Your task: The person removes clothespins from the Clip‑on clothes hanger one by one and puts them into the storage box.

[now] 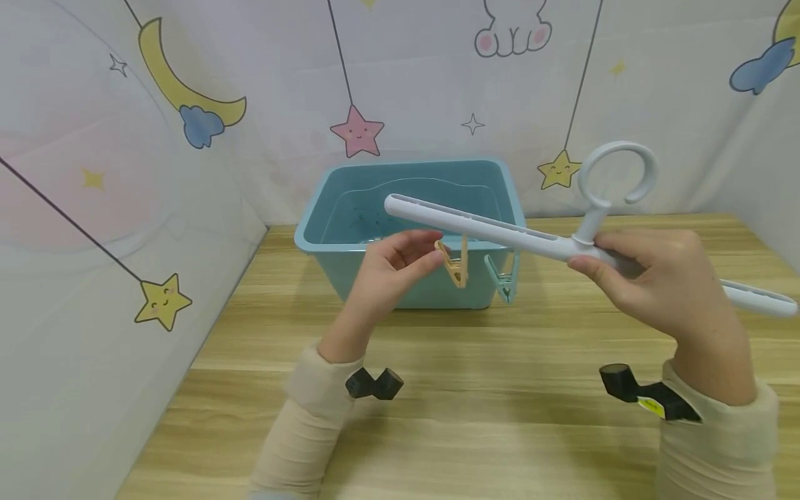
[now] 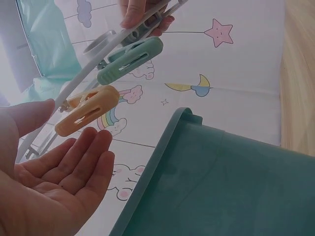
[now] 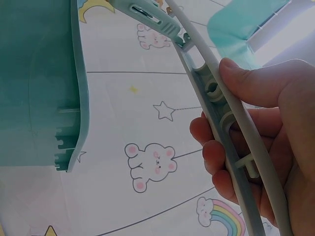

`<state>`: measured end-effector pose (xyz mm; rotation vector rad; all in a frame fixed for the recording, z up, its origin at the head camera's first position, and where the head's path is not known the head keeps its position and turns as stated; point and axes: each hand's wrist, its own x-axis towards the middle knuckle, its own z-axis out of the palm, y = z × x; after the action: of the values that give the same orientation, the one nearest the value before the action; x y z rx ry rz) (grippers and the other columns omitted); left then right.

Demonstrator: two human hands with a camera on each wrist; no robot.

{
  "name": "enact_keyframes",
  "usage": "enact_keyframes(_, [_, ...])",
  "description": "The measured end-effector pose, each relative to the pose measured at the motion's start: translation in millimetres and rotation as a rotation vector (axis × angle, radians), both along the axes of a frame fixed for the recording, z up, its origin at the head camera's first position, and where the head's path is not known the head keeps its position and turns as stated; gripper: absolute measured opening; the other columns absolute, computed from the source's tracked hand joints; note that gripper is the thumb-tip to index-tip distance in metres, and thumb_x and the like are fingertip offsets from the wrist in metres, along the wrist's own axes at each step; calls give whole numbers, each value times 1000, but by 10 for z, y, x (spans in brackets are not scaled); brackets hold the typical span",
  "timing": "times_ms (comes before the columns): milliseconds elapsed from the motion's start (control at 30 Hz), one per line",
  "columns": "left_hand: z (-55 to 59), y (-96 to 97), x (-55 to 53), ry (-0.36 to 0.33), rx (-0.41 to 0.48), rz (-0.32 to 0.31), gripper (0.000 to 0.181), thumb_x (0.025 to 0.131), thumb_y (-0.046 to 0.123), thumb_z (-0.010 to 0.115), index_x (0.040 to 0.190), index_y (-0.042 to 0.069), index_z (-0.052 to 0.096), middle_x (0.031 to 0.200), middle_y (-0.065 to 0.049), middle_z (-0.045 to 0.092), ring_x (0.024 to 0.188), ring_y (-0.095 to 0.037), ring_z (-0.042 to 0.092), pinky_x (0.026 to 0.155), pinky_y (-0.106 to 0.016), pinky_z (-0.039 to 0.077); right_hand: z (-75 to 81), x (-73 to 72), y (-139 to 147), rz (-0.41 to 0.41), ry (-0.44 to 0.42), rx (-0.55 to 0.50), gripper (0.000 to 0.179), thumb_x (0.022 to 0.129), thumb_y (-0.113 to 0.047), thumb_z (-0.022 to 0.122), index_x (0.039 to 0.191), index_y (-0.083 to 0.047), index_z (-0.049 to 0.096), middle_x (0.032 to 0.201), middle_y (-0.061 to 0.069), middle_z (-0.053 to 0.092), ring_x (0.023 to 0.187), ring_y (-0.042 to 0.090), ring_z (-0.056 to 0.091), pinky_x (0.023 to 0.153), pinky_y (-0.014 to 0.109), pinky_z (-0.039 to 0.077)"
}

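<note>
One orange clip point(image 2: 88, 109) and one green clip point(image 2: 130, 60) already hang on the hanger point(image 1: 484, 228) the right hand point(image 1: 669, 286) grips; left hand point(image 1: 390, 269), loosely spread; remaining work, indeterminate.

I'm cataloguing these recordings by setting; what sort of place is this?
Probably a small indoor tabletop booth: a wood-grain tabletop with pale, cartoon-printed sheets behind and beside it, and a blue-green plastic bin standing near the back.

One hanger point(image 1: 494, 232), two clips point(image 1: 461, 274), one bin point(image 1: 431, 295), two hands point(image 1: 387, 271), two wrist cameras point(image 1: 359, 384).
</note>
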<state>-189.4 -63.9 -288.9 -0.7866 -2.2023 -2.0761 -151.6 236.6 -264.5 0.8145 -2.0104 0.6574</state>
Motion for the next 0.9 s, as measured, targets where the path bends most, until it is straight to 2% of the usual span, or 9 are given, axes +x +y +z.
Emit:
enact_keyframes(300, [-14, 88, 43, -1, 23, -29, 28, 91, -1, 61, 118, -8, 61, 102, -14, 68, 87, -10, 64, 79, -25, 51, 0, -7, -24, 20, 6, -4, 59, 90, -59, 57, 70, -4, 68, 54, -9, 50, 52, -6, 34, 49, 12, 29])
enact_keyframes(467, [-52, 97, 37, -4, 66, -47, 28, 91, 1, 62, 116, -10, 61, 97, -2, 65, 82, -10, 60, 73, -24, 48, -13, -23, -52, 53, 8, -4, 59, 90, -57, 58, 70, -3, 69, 54, -8, 51, 51, -6, 35, 49, 11, 30])
enact_keyframes(633, [-75, 100, 28, -50, 103, -65, 29, 90, 4, 63, 116, -9, 61, 94, 4, 64, 87, -10, 61, 80, -24, 49, -20, -20, -61, 51, 0, -1, 57, 90, -57, 57, 69, -5, 67, 55, -10, 49, 51, -5, 34, 49, 11, 29])
enact_keyframes(733, [-76, 109, 27, -77, 127, -86, 28, 91, 3, 61, 116, -9, 61, 94, 5, 65, 90, -11, 62, 85, -27, 48, -19, -20, -63, 49, 5, 4, 58, 90, -58, 57, 69, -5, 67, 54, -10, 48, 51, -5, 34, 49, 12, 29])
enact_keyframes(900, [-91, 127, 25, -70, 165, -140, 32, 93, 8, 63, 117, -11, 58, 91, 4, 69, 92, -15, 67, 91, -33, 48, -22, -27, -75, 54, 13, 5, 58, 90, -57, 57, 69, -5, 68, 53, -9, 50, 51, -5, 35, 48, 12, 30])
